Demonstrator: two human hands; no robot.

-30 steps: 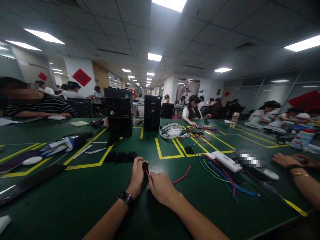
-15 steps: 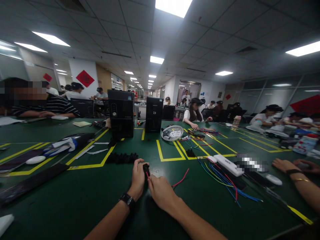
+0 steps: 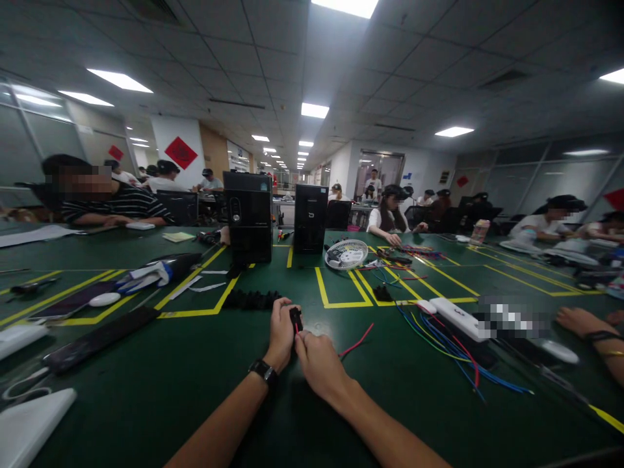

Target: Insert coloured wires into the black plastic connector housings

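Observation:
My left hand [image 3: 281,333], with a black watch on its wrist, is closed around a small black block-like part [image 3: 295,317] whose exact kind I cannot make out. My right hand [image 3: 319,361] pinches a red wire [image 3: 358,340] close against that part. One short stretch of the wire shows at the face of the part, and its tail comes out past the right hand over the table. Beyond my left hand lies a row of similar black parts [image 3: 252,300]. To the right rests a bundle of blue, green, yellow and red wires [image 3: 455,351].
Two black computer cases [image 3: 247,218] stand at the back of the green table [image 3: 146,409]. A white basket [image 3: 346,255] sits right of them. A white power bank-like box [image 3: 461,318] lies near the wires. A co-worker's hand [image 3: 578,322] rests at right; other people sit around.
The view has turned slightly left, so everything appears shifted to the right. Both hands keep the same hold on the black part and the red wire.

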